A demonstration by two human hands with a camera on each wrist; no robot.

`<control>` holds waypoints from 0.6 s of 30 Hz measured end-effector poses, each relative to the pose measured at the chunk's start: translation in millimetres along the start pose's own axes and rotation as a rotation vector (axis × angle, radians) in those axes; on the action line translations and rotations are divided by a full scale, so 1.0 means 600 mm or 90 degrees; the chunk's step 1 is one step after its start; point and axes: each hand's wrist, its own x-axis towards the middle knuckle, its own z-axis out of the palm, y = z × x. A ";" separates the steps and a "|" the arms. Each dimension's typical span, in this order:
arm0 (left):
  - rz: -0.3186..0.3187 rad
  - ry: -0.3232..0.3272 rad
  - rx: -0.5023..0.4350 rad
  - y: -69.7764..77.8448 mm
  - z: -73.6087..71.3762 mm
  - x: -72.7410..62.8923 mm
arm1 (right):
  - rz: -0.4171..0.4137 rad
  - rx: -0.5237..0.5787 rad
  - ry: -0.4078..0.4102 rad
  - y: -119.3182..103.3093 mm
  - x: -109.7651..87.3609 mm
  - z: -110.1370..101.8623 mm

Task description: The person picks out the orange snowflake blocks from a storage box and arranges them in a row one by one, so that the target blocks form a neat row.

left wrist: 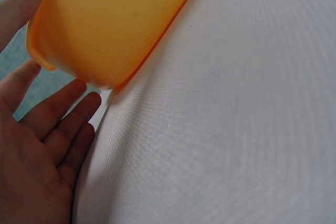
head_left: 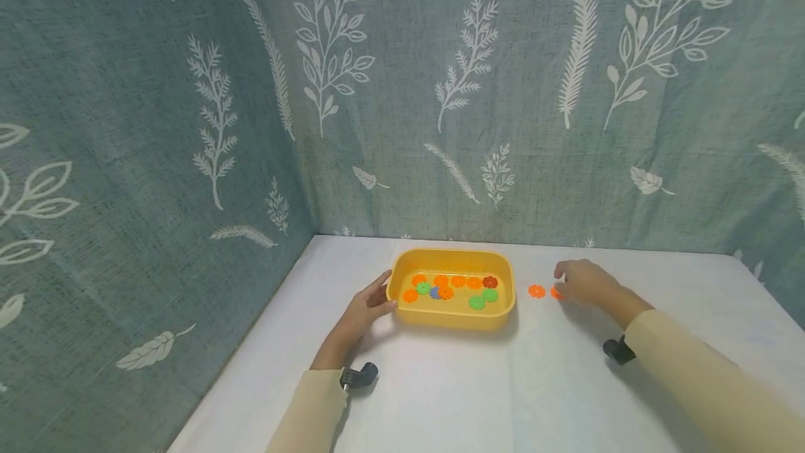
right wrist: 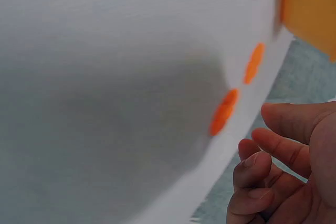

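My left hand (head_left: 363, 310) rests against the left end of a yellow plastic tub (head_left: 455, 319). Its thumb touches the near corner and its fairly straight fingers touch the end wall and rim. Several notched, flower-shaped plastic discs lie inside, among them a dark red disc (head_left: 490, 282), a green disc (head_left: 477, 303) and a partly covered blue disc (head_left: 434, 293). Right of the tub, my right hand (head_left: 583, 282) hovers with loosely bent fingers and nothing between them. Below it lies an orange disc (right wrist: 224, 112), partly hidden in the head view. A second orange disc (head_left: 537, 291) lies closer to the tub.
A white cloth (head_left: 453, 383) covers the table. Behind it and along the left hangs a grey-green curtain (head_left: 402, 180) with white leaf patterns. A small dark wrist camera (head_left: 360, 375) is strapped to the left wrist, another camera (head_left: 619, 350) to the right.
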 end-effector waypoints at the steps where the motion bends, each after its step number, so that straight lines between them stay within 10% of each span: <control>1: 0.001 0.000 0.001 0.000 0.000 0.000 | 0.000 -0.004 -0.002 -0.005 0.002 -0.005; 18: 0.001 -0.010 0.008 -0.005 -0.003 0.005 | -0.061 0.011 0.053 -0.121 0.030 -0.042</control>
